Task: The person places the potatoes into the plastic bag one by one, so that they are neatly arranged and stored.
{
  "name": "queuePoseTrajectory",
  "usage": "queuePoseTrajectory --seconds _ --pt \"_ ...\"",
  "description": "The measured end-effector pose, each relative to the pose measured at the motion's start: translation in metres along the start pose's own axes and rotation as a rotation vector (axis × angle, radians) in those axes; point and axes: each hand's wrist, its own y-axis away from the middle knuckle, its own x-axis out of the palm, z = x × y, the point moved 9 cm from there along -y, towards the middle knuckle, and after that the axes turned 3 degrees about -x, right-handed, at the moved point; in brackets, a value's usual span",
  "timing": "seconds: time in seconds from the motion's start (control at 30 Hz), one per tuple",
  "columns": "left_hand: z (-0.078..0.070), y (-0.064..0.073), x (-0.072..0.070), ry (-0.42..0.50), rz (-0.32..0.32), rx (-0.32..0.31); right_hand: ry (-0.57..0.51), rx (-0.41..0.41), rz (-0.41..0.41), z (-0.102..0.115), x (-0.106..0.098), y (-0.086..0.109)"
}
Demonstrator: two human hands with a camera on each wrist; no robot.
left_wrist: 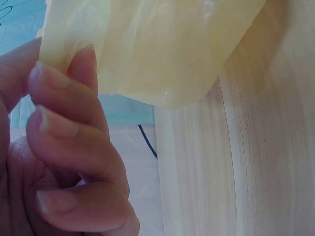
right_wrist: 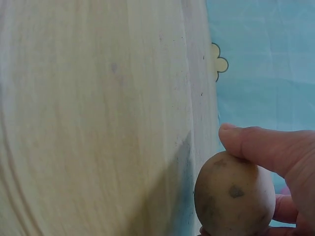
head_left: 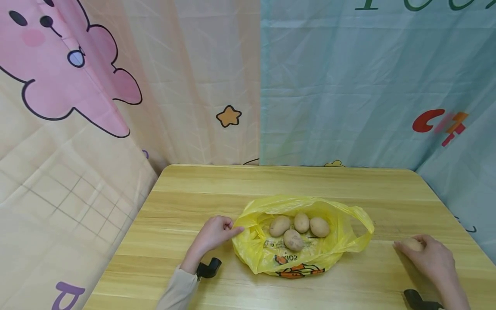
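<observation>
A yellow plastic bag (head_left: 255,258) lies on the table with its mouth spread wide. Several potatoes (head_left: 293,240) are inside it, grouped near the middle. My left hand (head_left: 213,234) pinches the bag's left rim between thumb and forefinger; the left wrist view shows the thin yellow film (left_wrist: 147,49) between them, the other fingers curled. Out to the right of the bag, my right hand (head_left: 434,258) grips a single potato (right_wrist: 235,194). Its thumb lies along the potato's top in the right wrist view, and dark spots mark the skin.
The wooden table (head_left: 186,189) has its far edge against hanging printed curtains (head_left: 333,86). One looped handle (head_left: 366,224) of the bag sticks out to the right, between the bag and my right hand. Black wrist cameras (head_left: 209,268) sit on both wrists.
</observation>
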Motion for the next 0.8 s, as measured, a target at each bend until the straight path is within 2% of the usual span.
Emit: queuePoseTrajectory --seconds 0.57,0.8 --pt "-0.001 0.001 0.000 0.007 0.011 0.003 -0.028 -0.096 -0.153 0.015 -0.012 0.007" --pt "-0.003 0.001 -0.001 0.006 0.012 0.011 -0.040 -0.096 -0.155 0.024 -0.017 0.008"
